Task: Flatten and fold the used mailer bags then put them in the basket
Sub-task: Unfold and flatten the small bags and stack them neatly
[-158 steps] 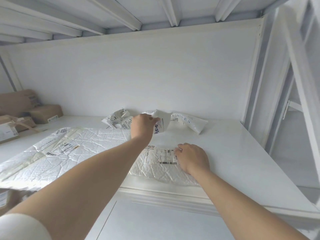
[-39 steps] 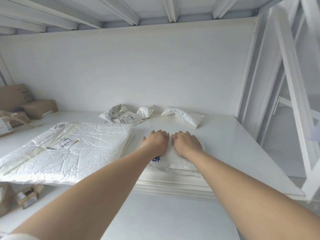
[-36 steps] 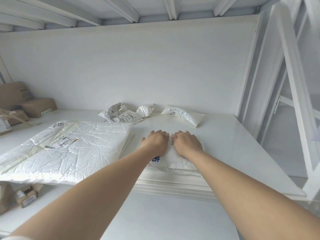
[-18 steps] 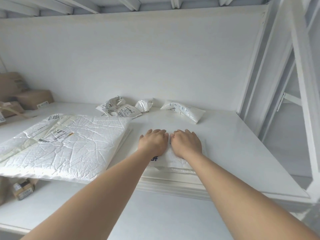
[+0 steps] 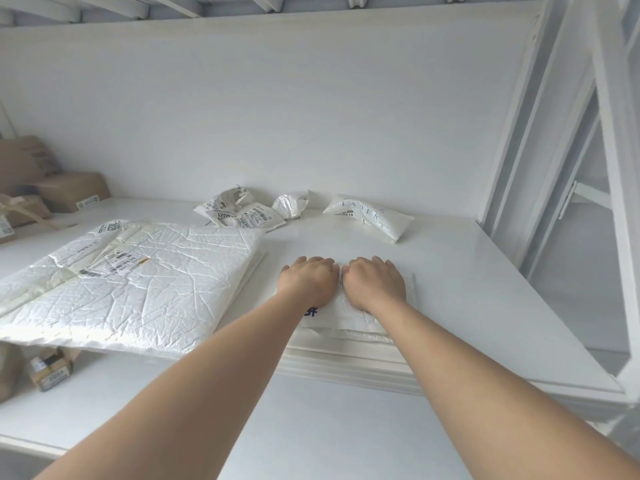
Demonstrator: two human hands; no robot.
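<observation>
Head view, present state: left grip point(image 5: 308, 284) and right grip point(image 5: 375, 284) lie palm-down side by side, almost touching, fingers spread flat and pressing on the folded mailer bag point(image 5: 343, 315). Neither pinches anything. The bag sits directly beneath both grips, at the near edge of the counter point(image 5: 467, 271).

Change noted: a few seconds ago the left grip was raised beyond the bag, holding a small crumpled bag point(image 5: 290, 204), while the right grip alone pressed a bag with its shipping label face-up. That label is no longer showing, the bag's outline is smaller, and the small crumpled bag now rests well beyond the grips, near the wall. Over the last second the grips have not shifted.

Assessment: the fold appears made and is being creased down. Transfer to the basket remains outstanding.

Other items: a large flattened mailer point(image 5: 138, 289) lies to the left of the left grip. A crumpled labelled bag point(image 5: 239, 213) and a puffy bag point(image 5: 369, 216) lie beyond the grips, unflattened.

Not verifiable: the basket is out of view. The grips cover most of the folded bag, so the number of folds and the far edge cannot be confirmed. Only a fragment of blue print shows by the left wrist, and it is unreadable.
</observation>
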